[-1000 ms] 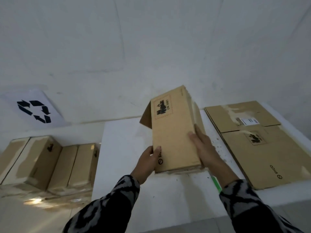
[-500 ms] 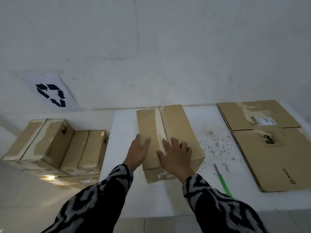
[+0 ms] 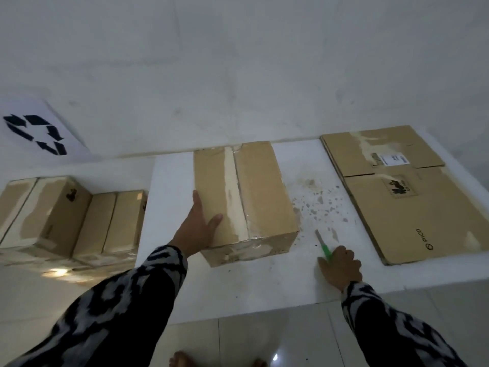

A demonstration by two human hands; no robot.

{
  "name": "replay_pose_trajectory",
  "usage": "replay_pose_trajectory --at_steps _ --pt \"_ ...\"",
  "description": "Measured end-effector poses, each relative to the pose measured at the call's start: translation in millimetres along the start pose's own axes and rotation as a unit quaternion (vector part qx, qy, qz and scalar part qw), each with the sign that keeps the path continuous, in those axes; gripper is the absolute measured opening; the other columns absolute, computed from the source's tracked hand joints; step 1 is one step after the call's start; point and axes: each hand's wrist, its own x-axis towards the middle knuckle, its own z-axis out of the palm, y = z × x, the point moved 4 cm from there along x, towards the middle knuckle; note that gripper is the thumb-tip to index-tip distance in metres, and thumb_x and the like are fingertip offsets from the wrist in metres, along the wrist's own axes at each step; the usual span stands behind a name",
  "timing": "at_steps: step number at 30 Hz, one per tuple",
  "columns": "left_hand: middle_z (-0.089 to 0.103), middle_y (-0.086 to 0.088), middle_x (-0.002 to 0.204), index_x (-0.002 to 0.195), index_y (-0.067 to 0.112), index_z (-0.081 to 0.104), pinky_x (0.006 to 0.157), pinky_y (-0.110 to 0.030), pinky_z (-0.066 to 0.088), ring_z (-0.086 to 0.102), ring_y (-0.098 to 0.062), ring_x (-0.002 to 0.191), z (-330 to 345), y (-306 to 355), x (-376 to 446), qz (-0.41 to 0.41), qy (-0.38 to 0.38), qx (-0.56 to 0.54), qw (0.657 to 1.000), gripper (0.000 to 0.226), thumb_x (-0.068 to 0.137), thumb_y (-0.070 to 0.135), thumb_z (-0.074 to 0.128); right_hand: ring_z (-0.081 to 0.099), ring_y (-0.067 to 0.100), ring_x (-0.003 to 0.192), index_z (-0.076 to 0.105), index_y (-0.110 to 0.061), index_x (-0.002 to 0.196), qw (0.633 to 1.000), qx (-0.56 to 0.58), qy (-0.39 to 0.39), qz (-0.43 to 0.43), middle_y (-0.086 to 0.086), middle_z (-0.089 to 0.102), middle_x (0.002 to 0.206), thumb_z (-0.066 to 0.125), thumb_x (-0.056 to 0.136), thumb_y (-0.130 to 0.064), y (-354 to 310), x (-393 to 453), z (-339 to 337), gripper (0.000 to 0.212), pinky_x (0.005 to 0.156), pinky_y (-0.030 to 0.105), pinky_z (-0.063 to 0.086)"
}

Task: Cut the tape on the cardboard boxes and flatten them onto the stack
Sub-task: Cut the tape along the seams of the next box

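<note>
A taped cardboard box (image 3: pixel 244 197) sits mid-tabletop (image 3: pixel 264 282). The left hand (image 3: pixel 197 229) lies flat on its left side. The right hand (image 3: pixel 340 266) closes on a green-handled cutter (image 3: pixel 324 246) near the front edge. Flattened boxes (image 3: pixel 407 192) lie at the right edge.

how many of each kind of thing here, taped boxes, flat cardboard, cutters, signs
taped boxes: 3, one on the table under the left hand, two on the floor
flattened cardboard stack: 1 (sheets in it cannot be counted)
green-handled cutter: 1, at the right hand
recycling sign: 1
total: 6
</note>
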Motion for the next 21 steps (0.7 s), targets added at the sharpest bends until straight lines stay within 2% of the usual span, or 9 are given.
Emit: replay_pose_trajectory --at_steps 2,4,6,8,11,15,17,21 --pt "0.015 -0.012 0.163 0.155 0.017 -0.017 0.115 -0.038 0.028 0.033 -0.029 0.143 2.0 2.5 -10.1 0.005 0.011 0.0 1.0 0.093 0.098 0.044 0.051 0.05 0.037 0.109 0.049 -0.005 0.115 1.0 0.001 0.027 -0.007 0.016 0.05 0.12 0.049 0.1 -0.038 -0.5 -4.3 7.9 0.036 0.089 0.042 0.043" --pt "0.015 -0.011 0.163 0.155 0.018 -0.017 0.115 -0.037 0.028 0.032 -0.028 0.143 4.7 2.7 -17.5 0.005 0.01 -0.006 1.0 0.094 0.097 0.045 0.052 0.055 0.036 0.096 0.049 -0.001 0.107 0.992 0.125 0.031 -0.002 0.022 0.055 0.112 0.047 0.102 -0.028 -7.3 -3.1 3.9 0.027 0.082 0.043 0.046" --pt "0.017 -0.01 0.162 0.155 0.018 -0.017 0.115 -0.039 0.03 0.034 -0.028 0.142 5.4 0.7 -20.1 0.0 -0.001 -0.019 1.0 0.095 0.096 0.046 0.053 0.054 0.03 0.078 0.045 -0.003 0.102 0.967 0.252 0.031 -0.014 0.025 0.059 0.104 0.044 0.104 -0.024 -23.7 -3.0 -16.2 0.021 0.07 0.039 0.046" --pt "0.016 -0.007 0.162 0.155 0.019 -0.013 0.115 -0.044 0.031 0.033 -0.029 0.142 3.3 -1.9 -16.6 -0.01 -0.004 -0.03 0.999 0.095 0.095 0.048 0.055 0.056 0.028 0.075 0.045 -0.005 0.107 0.95 0.303 0.056 -0.053 0.019 0.061 0.099 0.039 0.106 -0.025 -50.4 -5.3 -50.7 0.02 0.061 0.034 0.042" --pt "0.008 -0.009 0.162 0.153 0.017 0.005 0.118 -0.053 0.022 0.017 -0.037 0.147 -7.4 4.4 -1.0 -0.022 0.041 0.001 0.999 0.083 0.095 0.05 0.053 0.061 0.025 0.073 0.046 -0.011 0.119 0.925 0.346 0.1 -0.12 0.006 0.062 0.09 0.034 0.107 -0.025 -100.7 -18.8 -108.2 0.022 0.058 0.033 0.044" --pt "0.004 -0.007 0.164 0.152 0.018 0.02 0.121 -0.053 0.009 -0.003 -0.034 0.151 -31.5 27.0 45.4 0.043 0.104 0.029 0.993 0.063 0.1 0.044 0.044 0.053 0.017 0.061 0.047 -0.025 0.119 0.911 0.344 0.086 -0.213 0.004 0.065 0.084 0.034 0.106 -0.025 -172.0 -45.5 -151.7 0.019 0.052 0.03 0.041" --pt "0.011 -0.005 0.163 0.149 0.018 0.029 0.121 -0.054 0.009 -0.001 -0.034 0.151 -40.2 39.1 76.0 0.09 0.112 0.069 0.987 0.055 0.101 0.04 0.044 0.052 0.014 0.059 0.047 -0.03 0.12 0.917 0.309 0.066 -0.245 0.001 0.066 0.082 0.033 0.106 -0.025 -203.1 -59.4 -155.3 0.02 0.049 0.027 0.04" --pt "0.021 -0.004 0.162 0.148 0.021 0.036 0.12 -0.048 0.005 0.004 -0.035 0.15 -45.8 60.3 133.2 0.117 0.099 0.157 0.976 0.049 0.102 0.039 0.039 0.051 0.007 0.054 0.045 -0.034 0.13 0.932 0.226 0.009 -0.284 -0.002 0.067 0.083 0.031 0.106 -0.028 -249.4 -70.8 -140.6 0.028 0.044 0.016 0.038"
